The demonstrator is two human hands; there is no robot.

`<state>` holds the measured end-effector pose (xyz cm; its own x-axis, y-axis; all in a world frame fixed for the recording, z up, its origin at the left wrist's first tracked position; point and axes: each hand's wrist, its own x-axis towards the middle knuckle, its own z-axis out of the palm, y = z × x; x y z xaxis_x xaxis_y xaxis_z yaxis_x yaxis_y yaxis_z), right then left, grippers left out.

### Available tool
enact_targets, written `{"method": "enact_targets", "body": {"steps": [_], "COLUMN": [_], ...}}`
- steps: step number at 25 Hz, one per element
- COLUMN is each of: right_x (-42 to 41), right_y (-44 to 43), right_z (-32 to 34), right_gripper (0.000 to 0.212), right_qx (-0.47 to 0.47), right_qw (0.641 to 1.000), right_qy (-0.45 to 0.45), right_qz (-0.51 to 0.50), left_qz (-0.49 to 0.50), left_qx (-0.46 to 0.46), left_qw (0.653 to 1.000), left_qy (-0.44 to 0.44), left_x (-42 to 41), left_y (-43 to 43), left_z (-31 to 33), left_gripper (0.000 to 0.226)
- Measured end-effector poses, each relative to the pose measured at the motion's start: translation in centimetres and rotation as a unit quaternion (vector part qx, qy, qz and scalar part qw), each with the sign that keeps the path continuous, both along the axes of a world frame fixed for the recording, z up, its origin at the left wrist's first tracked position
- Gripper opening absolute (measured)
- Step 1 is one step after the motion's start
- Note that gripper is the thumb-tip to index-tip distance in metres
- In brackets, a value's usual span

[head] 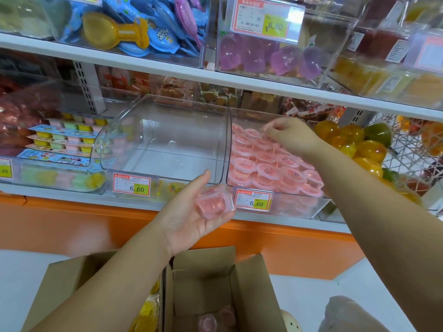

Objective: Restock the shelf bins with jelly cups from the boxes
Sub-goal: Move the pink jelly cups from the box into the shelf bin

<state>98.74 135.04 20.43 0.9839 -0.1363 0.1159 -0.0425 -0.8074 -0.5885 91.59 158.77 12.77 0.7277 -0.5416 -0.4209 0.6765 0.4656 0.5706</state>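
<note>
My left hand (184, 216) is palm up below the shelf edge and cradles a couple of pink jelly cups (213, 203) in its curled fingers. My right hand (290, 137) reaches into the right clear bin (282, 207), which is filled with several pink jelly cups (263, 164). Its fingertips pinch one cup at the back of the pile. Just left of that bin stands an empty clear bin (163, 140). Below me is an open cardboard box (249, 283) with a few pink cups (215, 319) at its bottom.
A second box (64, 279) at the lower left shows yellow cups (146, 312). Left of the empty bin is a bin of pastel multi-packs (64, 140). Orange and green jellies (359, 144) fill a wire basket on the right. An upper shelf (167, 68) holds purple and blue products.
</note>
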Motion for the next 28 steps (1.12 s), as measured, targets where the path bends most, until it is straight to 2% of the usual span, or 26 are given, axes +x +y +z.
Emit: {"method": "enact_targets", "body": {"steps": [2, 4, 7, 9, 12, 15, 17, 19, 20, 22, 25, 28], "right_x": [-2.3, -4.4, -5.8, -6.0, -6.3, -7.1, -7.5, -7.9, -8.0, -8.0, -8.0, -7.3], "right_y": [1.4, 3.4, 5.6, 6.0, 5.0, 5.1, 6.3, 7.3, 7.4, 7.3, 7.3, 5.3], "right_z": [0.6, 1.2, 0.2, -1.0, -1.6, -1.6, -2.2, -2.6, -2.7, -2.8, -3.0, -1.7], "right_gripper": [0.025, 0.032, 0.038, 0.031, 0.004, 0.010, 0.017, 0.009, 0.016, 0.026, 0.015, 0.003], "right_qx": [0.007, -0.008, 0.002, 0.085, 0.245, 0.311, 0.310, 0.284, 0.271, 0.252, 0.259, 0.320], "right_qw": [0.997, 0.984, 0.971, 0.973, 0.950, 0.925, 0.932, 0.952, 0.958, 0.960, 0.955, 0.946], "right_qy": [0.037, 0.124, 0.196, 0.192, 0.186, 0.214, 0.181, 0.108, 0.090, 0.113, 0.133, 0.051], "right_qz": [0.068, 0.128, 0.134, 0.097, 0.056, 0.047, 0.038, 0.032, 0.035, 0.047, 0.059, 0.025], "left_qz": [-0.007, 0.002, 0.033, 0.041, 0.051, 0.066, 0.104, 0.148, 0.165, 0.188, 0.185, 0.176], "left_qx": [0.028, 0.071, 0.108, 0.117, 0.123, 0.137, 0.128, 0.112, 0.107, 0.101, 0.096, 0.040], "left_qw": [0.999, 0.993, 0.984, 0.980, 0.979, 0.979, 0.983, 0.982, 0.980, 0.975, 0.975, 0.980], "left_qy": [-0.035, -0.089, -0.134, -0.155, -0.152, -0.134, -0.076, -0.036, -0.037, -0.052, -0.070, -0.080], "left_x": [0.2, 0.4, 0.4, 0.4, 0.4, 0.3, 0.4, 0.6, 0.8, 1.0, 0.8, 1.1], "left_y": [-0.3, -0.7, -1.6, -2.1, -2.6, -3.0, -3.6, -3.8, -3.9, -3.9, -3.9, -3.4], "left_z": [0.3, 0.3, 0.3, 0.2, 0.3, -0.2, -0.4, -0.3, -0.2, 0.0, 0.3, 0.2], "left_gripper": [0.051, 0.067, 0.088, 0.081, 0.070, 0.067, 0.067, 0.063, 0.063, 0.060, 0.048, 0.051]}}
